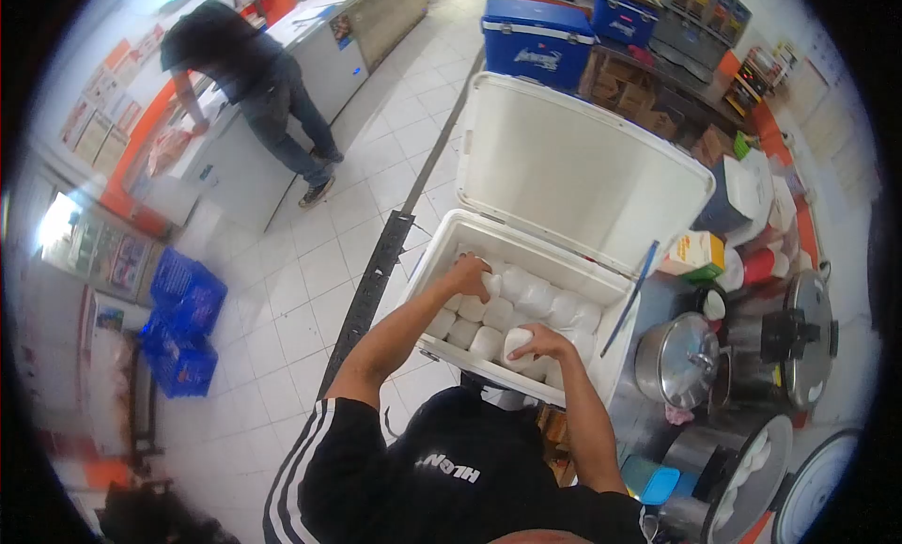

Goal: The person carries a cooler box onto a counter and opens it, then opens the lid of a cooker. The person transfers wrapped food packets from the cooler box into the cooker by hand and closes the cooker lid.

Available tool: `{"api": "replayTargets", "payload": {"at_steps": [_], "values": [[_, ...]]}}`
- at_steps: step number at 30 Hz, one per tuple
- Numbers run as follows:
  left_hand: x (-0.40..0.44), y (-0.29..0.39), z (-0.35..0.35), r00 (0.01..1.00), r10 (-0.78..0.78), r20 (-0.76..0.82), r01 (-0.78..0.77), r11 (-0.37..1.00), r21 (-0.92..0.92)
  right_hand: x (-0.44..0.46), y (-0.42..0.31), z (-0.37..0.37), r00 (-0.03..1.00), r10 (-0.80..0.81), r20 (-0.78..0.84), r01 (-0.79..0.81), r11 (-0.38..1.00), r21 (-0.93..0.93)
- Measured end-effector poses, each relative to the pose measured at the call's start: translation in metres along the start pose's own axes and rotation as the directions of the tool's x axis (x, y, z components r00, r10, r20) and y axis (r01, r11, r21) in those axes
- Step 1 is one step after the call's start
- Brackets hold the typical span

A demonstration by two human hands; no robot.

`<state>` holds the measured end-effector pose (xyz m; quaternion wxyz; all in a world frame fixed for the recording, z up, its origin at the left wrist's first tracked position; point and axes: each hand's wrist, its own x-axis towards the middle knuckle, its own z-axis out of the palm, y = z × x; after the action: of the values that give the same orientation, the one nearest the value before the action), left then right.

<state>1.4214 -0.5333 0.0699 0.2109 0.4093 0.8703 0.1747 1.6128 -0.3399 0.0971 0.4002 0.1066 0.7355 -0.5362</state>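
A large white cooler box [430, 262] stands open in front of me, its lid [583, 159] tipped back. Rounded white bundles [529, 295] in what looks like clear plastic fill it in rows. At the far left end inside the box, my left hand [467, 275] has its fingers curled round a white bundle [490, 283]. My right hand [542, 341] grips another white bundle [518, 345] near the front wall of the box. Both bundles are partly covered by my fingers.
Metal pots [678, 358] crowd the counter at right, near a blue-lidded container [653, 480]. A blue cooler [537, 41] stands beyond the lid. Another person [246, 69] leans over a white counter at upper left. Blue crates [180, 323] are on the floor at left.
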Motion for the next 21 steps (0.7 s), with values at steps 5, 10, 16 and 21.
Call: {"api": "replayTargets", "payload": {"at_steps": [5,10,16,21], "values": [[-0.003,-0.012,-0.012,0.997,-0.074,0.019,0.076,0.986,-0.147,-0.098,0.002,-0.029,0.874,-0.344,-0.342,0.369,0.929,0.008],[-0.040,0.057,-0.056,0.992,-0.113,0.050,0.122,0.824,-0.553,-0.321,-0.008,-0.028,0.704,-0.202,-0.681,0.365,0.925,0.103],[-0.045,0.148,-0.028,0.987,0.114,0.114,0.052,0.445,-0.894,-0.550,0.067,-0.023,0.003,0.060,-0.998,0.430,0.901,0.056],[-0.034,0.225,-0.011,0.966,0.155,0.208,0.059,0.650,-0.758,-0.660,0.183,-0.048,0.021,0.344,-0.939,0.308,0.891,0.333]]}}
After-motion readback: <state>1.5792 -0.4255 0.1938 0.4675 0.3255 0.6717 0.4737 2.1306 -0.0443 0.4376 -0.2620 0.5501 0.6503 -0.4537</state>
